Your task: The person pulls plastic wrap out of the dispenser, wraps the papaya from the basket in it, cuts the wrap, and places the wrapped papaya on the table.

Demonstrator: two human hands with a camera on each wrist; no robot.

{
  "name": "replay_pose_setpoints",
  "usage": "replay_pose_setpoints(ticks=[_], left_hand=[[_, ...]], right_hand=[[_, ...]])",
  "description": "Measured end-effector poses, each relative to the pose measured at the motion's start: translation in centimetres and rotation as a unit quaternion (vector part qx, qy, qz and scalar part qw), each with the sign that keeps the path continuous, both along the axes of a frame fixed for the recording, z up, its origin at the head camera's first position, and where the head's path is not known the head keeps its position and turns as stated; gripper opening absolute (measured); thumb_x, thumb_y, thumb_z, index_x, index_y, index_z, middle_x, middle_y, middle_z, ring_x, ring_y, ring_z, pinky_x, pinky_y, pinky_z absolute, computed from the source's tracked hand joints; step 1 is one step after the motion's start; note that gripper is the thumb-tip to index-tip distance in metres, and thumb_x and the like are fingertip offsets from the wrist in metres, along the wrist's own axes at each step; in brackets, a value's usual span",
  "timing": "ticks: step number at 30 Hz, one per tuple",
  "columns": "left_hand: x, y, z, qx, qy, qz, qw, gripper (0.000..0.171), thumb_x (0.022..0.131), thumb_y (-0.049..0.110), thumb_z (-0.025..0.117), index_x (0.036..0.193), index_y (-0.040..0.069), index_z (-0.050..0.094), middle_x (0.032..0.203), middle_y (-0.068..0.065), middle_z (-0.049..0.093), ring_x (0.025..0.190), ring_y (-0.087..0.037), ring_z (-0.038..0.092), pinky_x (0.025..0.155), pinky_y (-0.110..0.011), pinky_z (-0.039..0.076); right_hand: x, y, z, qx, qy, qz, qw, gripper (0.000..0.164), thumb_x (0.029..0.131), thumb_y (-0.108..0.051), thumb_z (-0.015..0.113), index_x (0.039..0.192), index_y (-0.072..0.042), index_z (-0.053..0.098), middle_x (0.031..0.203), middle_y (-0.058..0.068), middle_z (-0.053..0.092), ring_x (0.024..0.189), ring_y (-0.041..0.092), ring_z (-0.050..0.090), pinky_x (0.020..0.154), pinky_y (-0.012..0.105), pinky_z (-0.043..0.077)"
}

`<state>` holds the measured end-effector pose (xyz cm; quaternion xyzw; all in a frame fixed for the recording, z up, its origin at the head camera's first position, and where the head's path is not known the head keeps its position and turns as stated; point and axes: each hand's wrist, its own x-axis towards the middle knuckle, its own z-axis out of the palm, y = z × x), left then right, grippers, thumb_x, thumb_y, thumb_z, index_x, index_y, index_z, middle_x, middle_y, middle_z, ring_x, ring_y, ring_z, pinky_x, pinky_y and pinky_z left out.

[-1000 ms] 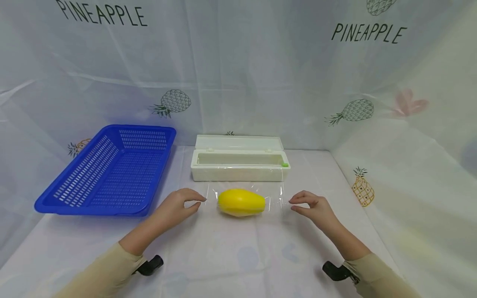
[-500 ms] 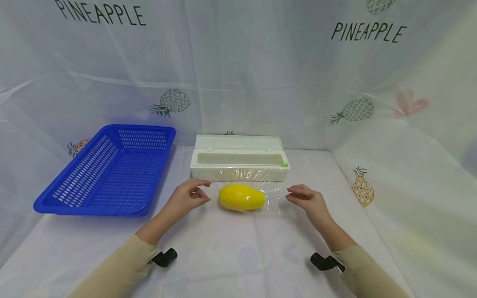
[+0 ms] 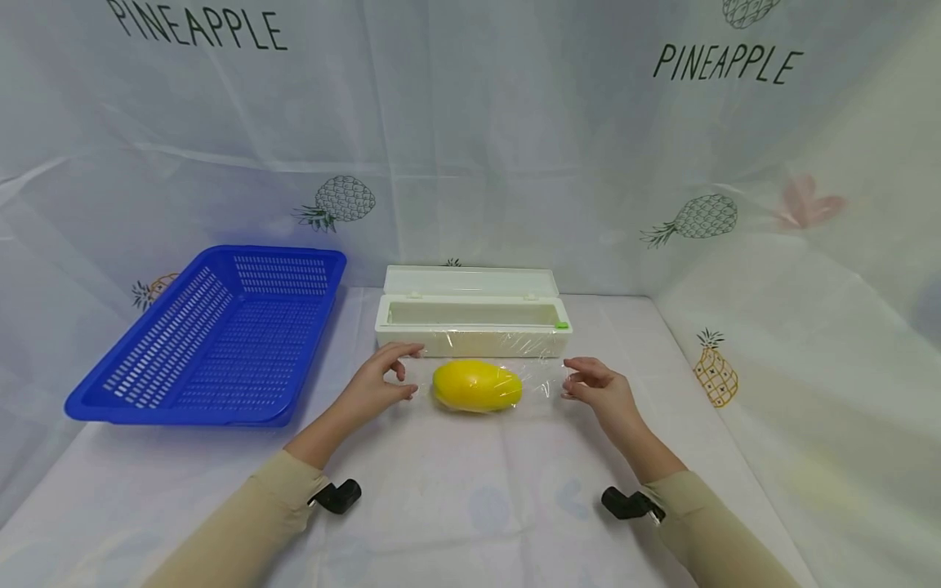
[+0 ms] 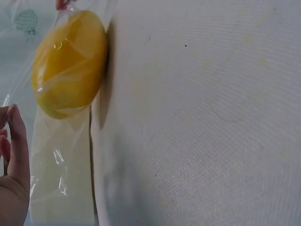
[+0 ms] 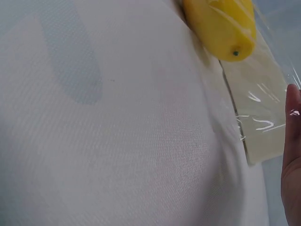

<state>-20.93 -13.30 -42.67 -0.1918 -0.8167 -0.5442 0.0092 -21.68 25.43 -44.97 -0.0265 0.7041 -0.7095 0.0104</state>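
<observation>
A glossy yellow oblong fruit (image 3: 477,385) lies in front of the long white box, with clear cling film (image 4: 61,165) around it and stretched out to both sides. To its left, my left hand (image 3: 378,384) holds the film's left end at its fingertips, thumb and index finger spread apart in the head view. My right hand (image 3: 599,392) pinches the film's right end between thumb and fingers. In the right wrist view, the fruit's tip (image 5: 230,42) shows a small dark green spot, and shiny creases run through the film towards the fingers.
Behind the fruit stands the white cling film box (image 3: 474,341), lid up, with a green slider at its right end. A blue perforated basket (image 3: 309,384) sits at the left. A pineapple-print curtain (image 3: 470,163) hangs behind the white-covered table (image 3: 485,506).
Both hands have moved forward and slightly inward with the film. The fruit has shifted a little towards the box, and the film now lies across it. Basket and box have stayed put.
</observation>
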Motion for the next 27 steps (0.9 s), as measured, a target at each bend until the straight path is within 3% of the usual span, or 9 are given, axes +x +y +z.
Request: replay_pose_setpoints(ticks=[4,9,14,19,25,27], left_hand=[[-0.4,-0.1,-0.3,0.021,-0.043,-0.006,0.9989,0.067,0.08,-0.013,0.07,0.141,0.001,0.047,0.131,-0.016,0.049,0.086,-0.024,0.048,0.066,-0.029,0.058],[-1.3,-0.1,-0.7,0.02,-0.098,0.017,0.9948,0.071,0.082,-0.011,0.07,0.146,0.005,0.043,0.139,-0.015,0.044,0.085,-0.023,0.052,0.064,-0.031,0.058],[-2.2,0.1,-0.9,0.013,-0.12,0.031,0.9922,0.074,0.084,-0.008,0.07,0.149,0.01,0.04,0.143,-0.013,0.041,0.079,-0.021,0.055,0.06,-0.03,0.056],[-2.8,0.1,-1.0,0.012,-0.085,0.03,0.9959,0.071,0.086,-0.007,0.069,0.149,0.01,0.04,0.142,-0.013,0.043,0.081,-0.02,0.054,0.06,-0.024,0.051],[-2.6,0.1,-0.7,0.013,-0.029,0.04,0.9987,0.055,0.09,-0.003,0.066,0.142,0.008,0.05,0.131,-0.012,0.053,0.098,-0.028,0.054,0.091,-0.04,0.05],[-2.6,0.1,-0.8,0.023,-0.022,0.04,0.9987,0.052,0.091,-0.003,0.064,0.141,0.007,0.052,0.13,-0.013,0.054,0.103,-0.03,0.057,0.094,-0.043,0.049]], right_hand=[[-0.5,-0.1,-0.1,0.017,-0.009,-0.007,1.0,0.045,0.088,0.01,0.065,0.13,0.016,0.051,0.12,0.007,0.051,0.088,0.013,0.062,0.076,0.031,0.057],[-1.6,-0.4,-0.2,0.042,-0.025,-0.005,0.999,0.045,0.088,0.007,0.065,0.132,0.011,0.053,0.123,0.007,0.05,0.091,0.011,0.061,0.077,0.029,0.056],[-2.8,-0.7,-0.5,0.067,-0.035,0.008,0.997,0.046,0.09,0.006,0.064,0.134,0.005,0.054,0.127,0.01,0.048,0.09,0.011,0.062,0.077,0.028,0.056],[-3.3,-0.9,-0.8,0.056,-0.025,0.016,0.998,0.047,0.089,0.009,0.063,0.135,0.005,0.053,0.13,0.007,0.045,0.091,0.013,0.061,0.075,0.028,0.057],[-2.8,-0.7,-0.9,0.038,0.016,0.004,0.999,0.047,0.086,0.01,0.066,0.132,0.009,0.054,0.124,0.001,0.051,0.089,0.01,0.061,0.076,0.027,0.056],[-2.7,-0.6,-0.9,0.036,0.026,0.003,0.999,0.047,0.086,0.012,0.065,0.132,0.01,0.053,0.123,0.0,0.052,0.089,0.009,0.061,0.077,0.026,0.056]])
